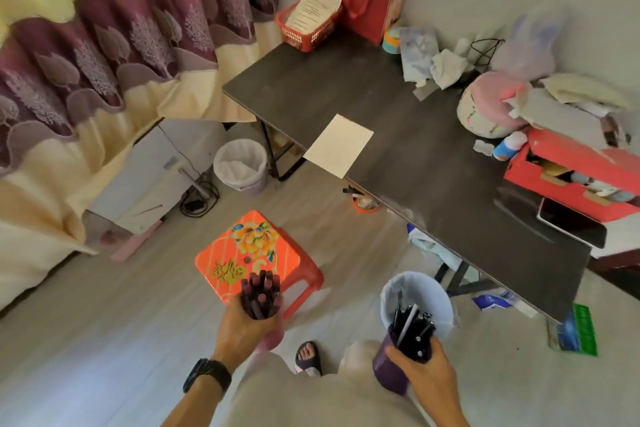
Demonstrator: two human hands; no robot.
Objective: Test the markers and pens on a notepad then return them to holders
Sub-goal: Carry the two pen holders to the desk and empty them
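Left hand (242, 329) wraps a pink holder (268, 340) full of dark markers (259, 295), gripped tight. Right hand (423, 368) grips a purple holder (385, 368) with black pens (414, 329) sticking up. Both are held low, over the floor, well apart from the table (433, 166). Notepad (339, 146) lies flat at the table's near-left edge, blank side up. Orange stool (242, 246) sits just beyond the left hand.
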